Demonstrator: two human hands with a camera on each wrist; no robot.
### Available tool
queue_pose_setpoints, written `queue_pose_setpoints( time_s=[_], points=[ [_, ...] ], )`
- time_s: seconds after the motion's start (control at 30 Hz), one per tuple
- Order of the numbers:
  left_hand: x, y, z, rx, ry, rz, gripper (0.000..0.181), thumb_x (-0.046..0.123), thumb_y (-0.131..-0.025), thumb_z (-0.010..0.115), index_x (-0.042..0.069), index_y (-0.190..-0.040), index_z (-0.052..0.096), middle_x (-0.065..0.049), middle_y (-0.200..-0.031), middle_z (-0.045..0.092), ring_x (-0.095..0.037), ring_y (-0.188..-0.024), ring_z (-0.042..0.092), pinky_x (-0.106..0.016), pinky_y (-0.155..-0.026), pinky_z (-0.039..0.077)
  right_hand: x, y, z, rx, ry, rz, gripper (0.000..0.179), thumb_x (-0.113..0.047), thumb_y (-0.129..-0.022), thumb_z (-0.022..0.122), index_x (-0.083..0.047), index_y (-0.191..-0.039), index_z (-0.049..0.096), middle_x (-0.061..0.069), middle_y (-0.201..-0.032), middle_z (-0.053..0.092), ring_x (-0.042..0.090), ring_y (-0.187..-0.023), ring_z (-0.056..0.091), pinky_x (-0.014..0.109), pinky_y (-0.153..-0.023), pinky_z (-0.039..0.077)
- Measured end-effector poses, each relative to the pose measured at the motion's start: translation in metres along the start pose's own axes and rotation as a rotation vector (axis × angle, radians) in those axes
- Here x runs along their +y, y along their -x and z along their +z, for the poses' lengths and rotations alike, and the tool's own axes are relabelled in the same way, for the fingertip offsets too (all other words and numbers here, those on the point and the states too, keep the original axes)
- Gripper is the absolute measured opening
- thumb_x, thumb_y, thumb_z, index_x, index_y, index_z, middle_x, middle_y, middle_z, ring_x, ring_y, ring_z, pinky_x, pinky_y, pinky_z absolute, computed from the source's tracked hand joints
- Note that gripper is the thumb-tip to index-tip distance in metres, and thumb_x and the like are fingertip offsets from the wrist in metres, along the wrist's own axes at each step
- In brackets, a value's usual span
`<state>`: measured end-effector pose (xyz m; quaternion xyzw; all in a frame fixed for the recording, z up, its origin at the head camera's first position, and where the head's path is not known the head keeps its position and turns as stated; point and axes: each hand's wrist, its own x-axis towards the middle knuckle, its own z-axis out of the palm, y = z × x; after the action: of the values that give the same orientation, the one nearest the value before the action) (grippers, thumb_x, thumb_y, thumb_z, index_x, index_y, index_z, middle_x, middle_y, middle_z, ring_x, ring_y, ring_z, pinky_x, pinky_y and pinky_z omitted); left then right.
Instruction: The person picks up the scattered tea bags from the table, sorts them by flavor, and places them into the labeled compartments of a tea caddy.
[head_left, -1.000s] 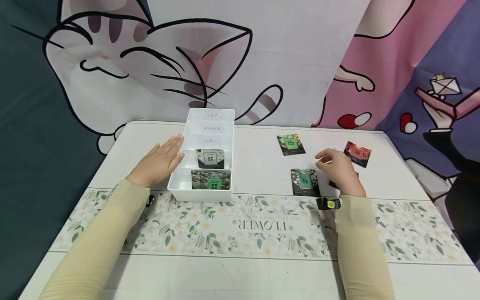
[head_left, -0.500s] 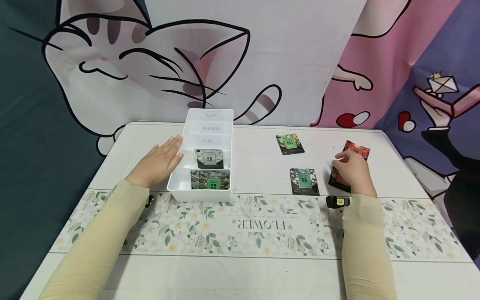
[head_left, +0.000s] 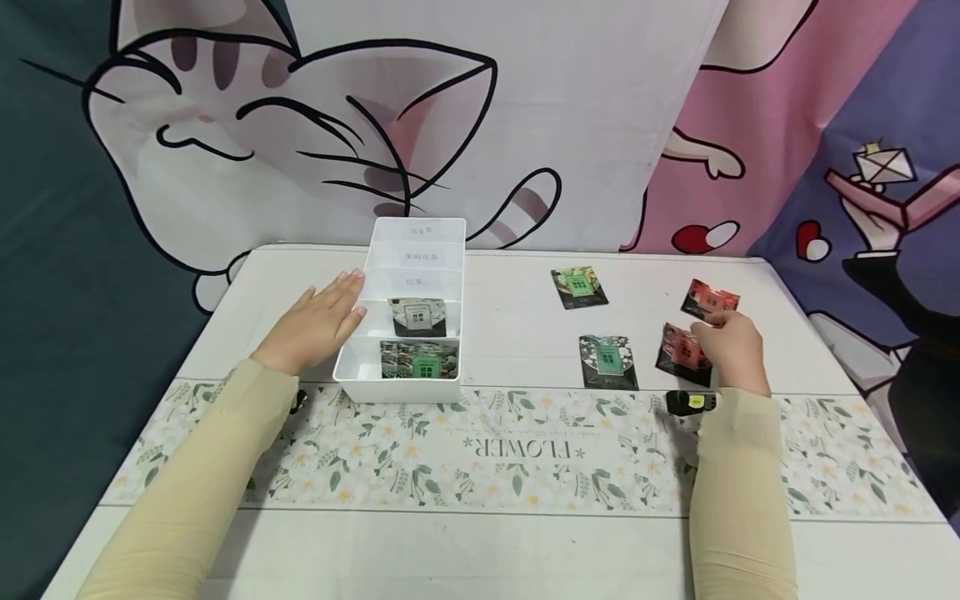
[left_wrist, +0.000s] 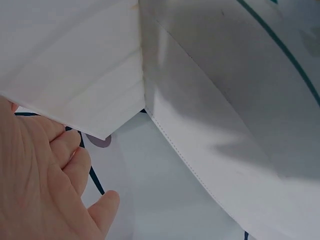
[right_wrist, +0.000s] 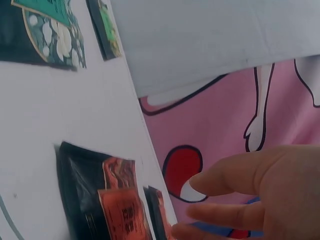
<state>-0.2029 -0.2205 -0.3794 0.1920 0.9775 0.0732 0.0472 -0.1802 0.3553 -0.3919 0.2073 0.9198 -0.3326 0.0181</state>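
My left hand lies with straight fingers along the left side of a white divided box. In the left wrist view its fingers touch the rim of the box wall. One black-and-white tea sachet and a stack of green-labelled sachets stand in the two nearest compartments. My right hand hovers at the right edge of a red-and-black tea sachet. Its fingers and thumb are apart with nothing between them in the right wrist view. A second red sachet lies just beyond.
Left of the red sachets lie a green-labelled sachet with white flowers and a yellow-green one. Three farther box compartments carry handwritten labels. A printed cloth hangs behind the table.
My right hand has moved right, across the near red sachet to its right side, uncovering it. The left hand has stayed at the box.
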Motion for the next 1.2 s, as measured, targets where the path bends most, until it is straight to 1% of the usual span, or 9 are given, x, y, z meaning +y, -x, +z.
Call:
queue_pose_setpoints(
  time_s=[0.13, 0.27, 0.33, 0.53, 0.87, 0.93, 1.03, 1.13, 1.2],
  points=[
    [0.000, 0.002, 0.000, 0.005, -0.011, 0.001, 0.067, 0.044, -0.111, 0.021, 0.004, -0.163, 0.009, -0.014, -0.169, 0.011, -0.034, -0.155, 0.010, -0.058, -0.124, 0.004, 0.004, 0.001, -0.004, -0.041, 0.003, 0.045, 0.060, -0.032, -0.103, 0.044, 0.015, -0.141, 0.044, 0.038, -0.138, 0.046, 0.049, -0.118, 0.049, 0.062, -0.097, 0.047],
    [-0.001, 0.002, 0.002, 0.016, -0.015, 0.002, 0.067, 0.045, -0.111, 0.021, 0.004, -0.162, 0.010, -0.014, -0.169, 0.012, -0.034, -0.155, 0.011, -0.058, -0.124, 0.004, 0.008, 0.002, -0.006, -0.076, 0.020, 0.078, 0.060, -0.032, -0.102, 0.044, 0.017, -0.137, 0.045, 0.036, -0.129, 0.049, 0.045, -0.109, 0.051, 0.058, -0.090, 0.049],
    [-0.002, 0.002, 0.003, 0.017, -0.013, -0.002, 0.068, 0.046, -0.110, 0.021, 0.004, -0.163, 0.010, -0.013, -0.169, 0.011, -0.033, -0.155, 0.011, -0.058, -0.124, 0.004, 0.009, 0.002, -0.006, -0.089, 0.034, 0.093, 0.060, -0.031, -0.101, 0.046, 0.018, -0.136, 0.044, 0.036, -0.127, 0.048, 0.044, -0.107, 0.050, 0.059, -0.092, 0.049],
    [-0.003, 0.001, 0.004, 0.017, -0.007, -0.006, 0.068, 0.047, -0.110, 0.020, 0.005, -0.163, 0.009, -0.013, -0.169, 0.011, -0.033, -0.156, 0.010, -0.058, -0.124, 0.004, 0.009, 0.003, -0.002, -0.106, 0.044, 0.113, 0.074, -0.031, -0.099, 0.058, 0.022, -0.143, 0.034, 0.043, -0.143, 0.039, 0.050, -0.119, 0.048, 0.063, -0.106, 0.043],
    [0.000, -0.001, 0.002, 0.021, 0.001, 0.003, 0.068, 0.047, -0.110, 0.020, 0.005, -0.163, 0.009, -0.013, -0.169, 0.011, -0.033, -0.156, 0.010, -0.058, -0.124, 0.005, 0.016, 0.000, 0.001, -0.096, 0.056, 0.085, 0.073, -0.027, -0.095, 0.066, 0.023, -0.140, 0.038, 0.043, -0.141, 0.040, 0.056, -0.128, 0.043, 0.064, -0.106, 0.041],
    [0.001, -0.001, 0.001, 0.018, 0.009, 0.004, 0.069, 0.047, -0.110, 0.020, 0.004, -0.163, 0.009, -0.013, -0.169, 0.011, -0.033, -0.156, 0.010, -0.059, -0.124, 0.006, 0.017, 0.000, 0.001, -0.093, 0.051, 0.078, 0.068, -0.026, -0.095, 0.067, 0.021, -0.137, 0.043, 0.042, -0.136, 0.044, 0.054, -0.121, 0.047, 0.063, -0.100, 0.045],
    [0.001, -0.001, 0.001, 0.012, 0.010, -0.001, 0.068, 0.047, -0.110, 0.020, 0.004, -0.163, 0.009, -0.013, -0.169, 0.011, -0.033, -0.156, 0.010, -0.059, -0.124, 0.006, 0.018, 0.001, 0.001, -0.083, 0.034, 0.064, 0.052, -0.024, -0.093, 0.070, 0.017, -0.122, 0.057, 0.034, -0.117, 0.055, 0.044, -0.099, 0.053, 0.052, -0.079, 0.053],
    [0.001, 0.000, 0.001, 0.007, 0.008, -0.007, 0.068, 0.046, -0.111, 0.020, 0.004, -0.163, 0.008, -0.013, -0.169, 0.010, -0.033, -0.156, 0.010, -0.059, -0.124, 0.006, 0.018, 0.002, 0.001, -0.073, 0.024, 0.056, 0.035, -0.023, -0.091, 0.072, 0.010, -0.101, 0.066, 0.019, -0.097, 0.059, 0.031, -0.083, 0.049, 0.037, -0.064, 0.046],
    [0.001, 0.000, 0.002, 0.006, 0.012, -0.007, 0.068, 0.046, -0.111, 0.020, 0.004, -0.162, 0.008, -0.014, -0.169, 0.010, -0.034, -0.156, 0.009, -0.059, -0.124, 0.006, 0.018, 0.003, 0.001, -0.069, 0.020, 0.058, 0.032, -0.023, -0.091, 0.073, 0.008, -0.097, 0.066, 0.016, -0.093, 0.058, 0.029, -0.081, 0.048, 0.035, -0.063, 0.045]
  ],
)
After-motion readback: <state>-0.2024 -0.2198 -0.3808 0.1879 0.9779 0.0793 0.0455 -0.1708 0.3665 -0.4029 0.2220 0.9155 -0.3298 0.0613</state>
